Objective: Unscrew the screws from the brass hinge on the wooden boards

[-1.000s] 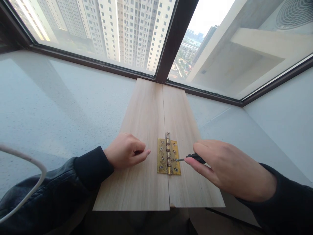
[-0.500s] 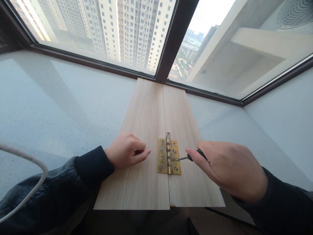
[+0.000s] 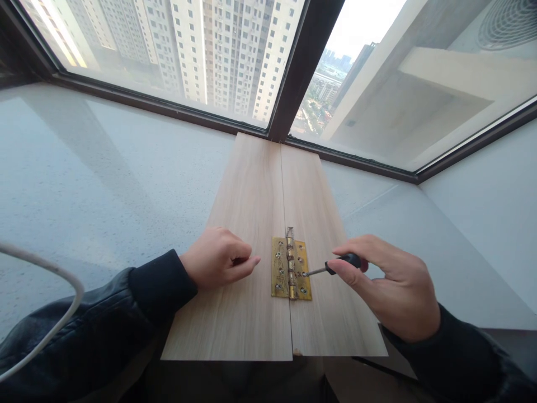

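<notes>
A worn brass hinge (image 3: 280, 274) lies across the seam between two pale wooden boards, with screws in its holes. My right hand (image 3: 390, 285) grips a screwdriver (image 3: 351, 261) by its black and red handle, thumb and fingertips around it. The shaft slants left, and its tip meets a screw on the hinge's right leaf, second from the bottom. On the left board (image 3: 226, 330) rests my left hand (image 3: 220, 257), curled into a loose fist left of the hinge. Its palm side is hidden, so I cannot tell whether anything is in it.
The right board (image 3: 308, 190) runs alongside the left one to the dark window frame (image 3: 281, 123). Both boards lie on a speckled white sill (image 3: 126, 168), their near ends above a dark gap. A white cable (image 3: 50, 268) loops over my left sleeve.
My right hand has rolled over and its fingers have loosened, showing more of the screwdriver's handle. The tip stays at the same screw. My left hand has barely moved.
</notes>
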Tool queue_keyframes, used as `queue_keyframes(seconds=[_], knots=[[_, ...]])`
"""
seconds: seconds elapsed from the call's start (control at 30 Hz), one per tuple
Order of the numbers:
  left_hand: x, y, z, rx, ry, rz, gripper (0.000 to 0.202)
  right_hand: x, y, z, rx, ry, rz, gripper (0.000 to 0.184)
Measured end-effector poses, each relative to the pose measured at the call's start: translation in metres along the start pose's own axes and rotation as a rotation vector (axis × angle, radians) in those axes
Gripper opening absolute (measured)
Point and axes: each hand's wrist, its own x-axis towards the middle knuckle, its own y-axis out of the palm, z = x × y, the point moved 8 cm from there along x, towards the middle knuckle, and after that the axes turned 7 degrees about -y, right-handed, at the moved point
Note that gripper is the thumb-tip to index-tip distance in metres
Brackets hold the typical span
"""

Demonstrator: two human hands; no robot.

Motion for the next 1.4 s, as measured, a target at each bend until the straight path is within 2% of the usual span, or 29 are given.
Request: queue_keyframes(seconds=[0.07, 0.2, 0.3, 0.37, 0.5, 0.6, 0.7, 0.83, 0.97, 1.17, 1.3, 1.4], knots=[[0.0, 0.0, 0.0, 0.001, 0.002, 0.0, 0.044, -0.011, 0.0, -0.007, 0.111, 0.098, -0.165, 0.022], [-0.001, -0.001, 0.0, 0.003, 0.006, -0.016, 0.044, -0.036, 0.015, -0.015, 0.371, 0.316, -0.393, 0.024], [-0.001, -0.001, 0.001, 0.008, 0.014, -0.028, 0.044, -0.049, 0.024, -0.014, 0.549, 0.406, -0.563, 0.022], [-0.001, -0.001, 0.001, 0.009, 0.019, -0.031, 0.044, -0.053, 0.023, -0.01, 0.585, 0.401, -0.674, 0.018], [-0.002, -0.001, 0.0, 0.01, 0.023, -0.026, 0.044, -0.057, 0.015, 0.001, 0.531, 0.29, -0.831, 0.011], [-0.002, -0.002, -0.001, 0.012, 0.023, -0.023, 0.044, -0.056, 0.016, 0.0, 0.524, 0.278, -0.835, 0.008], [-0.002, -0.002, -0.002, 0.011, 0.02, -0.016, 0.044, -0.051, 0.022, -0.006, 0.589, 0.286, -0.78, 0.009], [-0.002, -0.002, -0.002, 0.011, 0.026, -0.013, 0.044, -0.04, 0.037, -0.014, 0.795, 0.312, -0.647, 0.013], [-0.003, -0.001, -0.001, 0.012, 0.02, -0.009, 0.043, -0.023, 0.056, -0.007, 1.05, 0.267, -0.561, 0.017], [-0.002, -0.001, -0.001, 0.004, 0.014, -0.013, 0.043, -0.01, 0.071, 0.001, 1.222, 0.317, -0.562, 0.043], [-0.001, -0.002, -0.001, -0.007, 0.015, -0.024, 0.043, -0.012, 0.068, 0.007, 1.204, 0.262, -0.47, 0.028], [-0.001, -0.003, -0.002, -0.012, 0.026, -0.032, 0.043, -0.018, 0.061, 0.004, 1.166, 0.221, -0.48, 0.014]])
